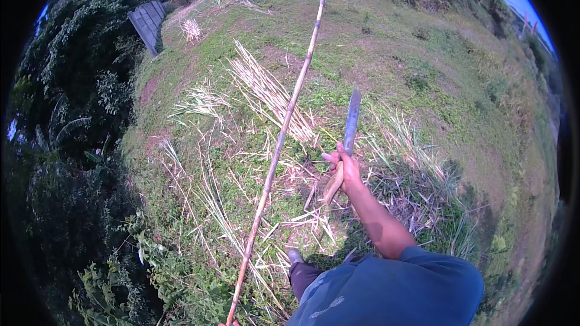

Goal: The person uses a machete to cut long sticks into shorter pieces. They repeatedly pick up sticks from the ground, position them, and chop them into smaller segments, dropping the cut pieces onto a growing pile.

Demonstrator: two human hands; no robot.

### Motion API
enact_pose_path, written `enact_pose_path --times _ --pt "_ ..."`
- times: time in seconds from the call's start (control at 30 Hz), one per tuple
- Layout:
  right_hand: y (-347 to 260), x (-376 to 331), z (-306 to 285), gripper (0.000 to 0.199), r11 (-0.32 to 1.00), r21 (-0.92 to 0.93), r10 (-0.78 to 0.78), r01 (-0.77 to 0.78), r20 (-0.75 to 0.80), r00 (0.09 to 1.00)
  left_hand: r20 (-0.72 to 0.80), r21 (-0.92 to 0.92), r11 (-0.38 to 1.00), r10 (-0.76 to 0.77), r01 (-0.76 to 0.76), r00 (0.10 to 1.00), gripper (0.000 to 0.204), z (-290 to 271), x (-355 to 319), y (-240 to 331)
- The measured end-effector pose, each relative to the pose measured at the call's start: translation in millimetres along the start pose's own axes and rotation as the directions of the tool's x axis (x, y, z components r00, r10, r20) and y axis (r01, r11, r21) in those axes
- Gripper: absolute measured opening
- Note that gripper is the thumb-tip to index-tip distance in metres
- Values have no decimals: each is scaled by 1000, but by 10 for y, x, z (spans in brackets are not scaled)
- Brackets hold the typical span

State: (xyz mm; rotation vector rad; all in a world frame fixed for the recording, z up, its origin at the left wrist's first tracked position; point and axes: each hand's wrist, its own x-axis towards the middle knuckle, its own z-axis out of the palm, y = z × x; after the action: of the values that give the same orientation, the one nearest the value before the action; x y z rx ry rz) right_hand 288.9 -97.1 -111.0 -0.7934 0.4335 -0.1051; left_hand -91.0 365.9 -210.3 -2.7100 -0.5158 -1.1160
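While the right hand (342,169) grips a machete (347,139) with closed fingers, its blade points far. A long cane (281,139) runs from the near edge far across the grass (423,72), left of the machete. Only a sliver of the left hand (228,323) shows at the cane's near end, so I cannot tell its grip.

1. Left hand (228,323), at 6 o'clock: cut off by bottom edge, only fingertips show; grip on the long cane stalk (279,145) can't be judged.
2. Stalk's top end runs out of frame at 12 o'clock.
3. Machete (348,131) handle mostly hidden inside right hand (345,169).
4. Dark slatted thing (147,22) at 10 o'clock: too small to ID.
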Motion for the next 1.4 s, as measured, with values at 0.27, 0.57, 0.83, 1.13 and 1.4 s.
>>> enact_pose_path --times 0.27,0.57,0.83,1.13,1.4 --pt "-870 132 -235 32 888 394 -264 238 14 964 13 -87 996 -17 18 1000 34 458 889 -95" --pt "-53 -8 -380 18 853 428 -168 299 -316 934 224 -595 540 -599 595 768 54 1392 2086 -276" --pt "704 -369 -435 34 944 308 40 118 -462 886 815 -34 -904 221 425 536 63 1244 2513 2312" --pt "1099 -2099 -3132 7 906 293 421 -306 -538 731 447 -507 -840 -65 193 892 44 1708 4668 2890" --pt "1202 -3142 -4612 19 843 470 374 263 -862 343 243 -504 -724 405 471 882 46 1075 4457 4088"
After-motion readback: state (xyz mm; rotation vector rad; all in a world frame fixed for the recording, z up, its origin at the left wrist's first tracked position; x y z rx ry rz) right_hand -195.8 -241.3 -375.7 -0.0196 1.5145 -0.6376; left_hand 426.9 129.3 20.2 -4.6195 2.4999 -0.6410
